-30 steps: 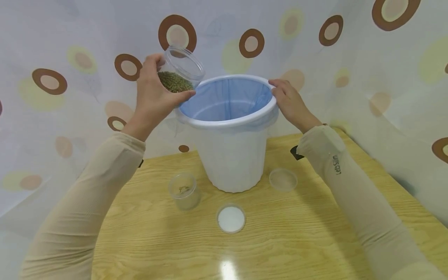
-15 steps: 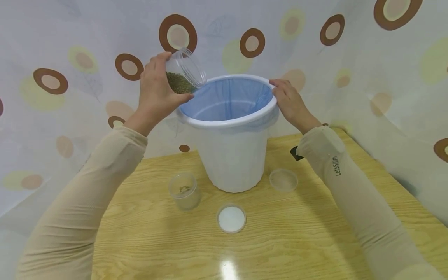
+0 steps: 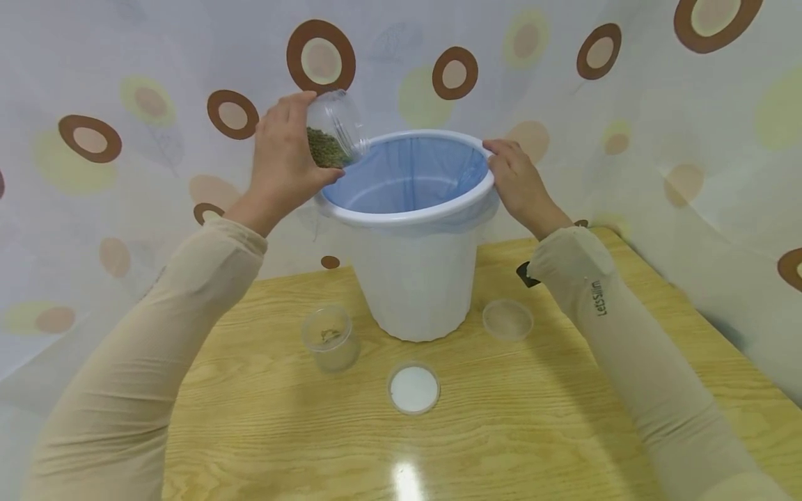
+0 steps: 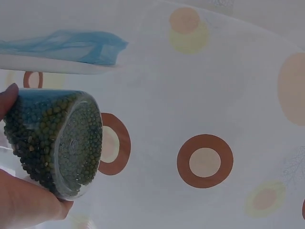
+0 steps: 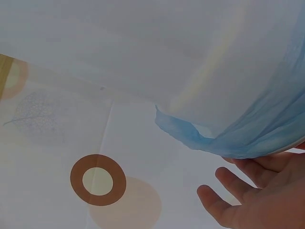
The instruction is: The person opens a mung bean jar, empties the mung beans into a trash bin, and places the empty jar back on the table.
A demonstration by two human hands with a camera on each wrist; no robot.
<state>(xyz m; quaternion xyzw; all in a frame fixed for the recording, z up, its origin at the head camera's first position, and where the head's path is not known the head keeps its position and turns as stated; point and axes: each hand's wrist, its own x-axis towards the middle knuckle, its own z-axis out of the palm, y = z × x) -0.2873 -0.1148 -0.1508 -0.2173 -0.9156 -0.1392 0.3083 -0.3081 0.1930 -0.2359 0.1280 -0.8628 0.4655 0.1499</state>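
Note:
My left hand (image 3: 285, 156) grips a clear plastic jar (image 3: 335, 118) between thumb and fingers. Small green beans (image 3: 324, 147) lie inside it; in the left wrist view they show through the jar's base (image 4: 78, 143). The jar is tipped right, its mouth over the left rim of a white trash can (image 3: 416, 278). A blue bag (image 3: 407, 170) lines the can and folds over its rim. My right hand (image 3: 520, 184) holds the can's right rim, while in the right wrist view several fingers (image 5: 224, 181) spread loosely below the rim.
On the wooden table (image 3: 282, 431), an uncapped clear jar (image 3: 332, 341) with brownish bits inside stands left of the can. A round white-filled dish or lid (image 3: 413, 390) lies in front, a clear lid (image 3: 507, 320) to the right. A patterned curtain (image 3: 156, 42) hangs behind.
My left hand has tipped the jar further to the right, bringing its mouth lower, toward the trash can. The beans have shifted toward the mouth. My right hand stays at the rim.

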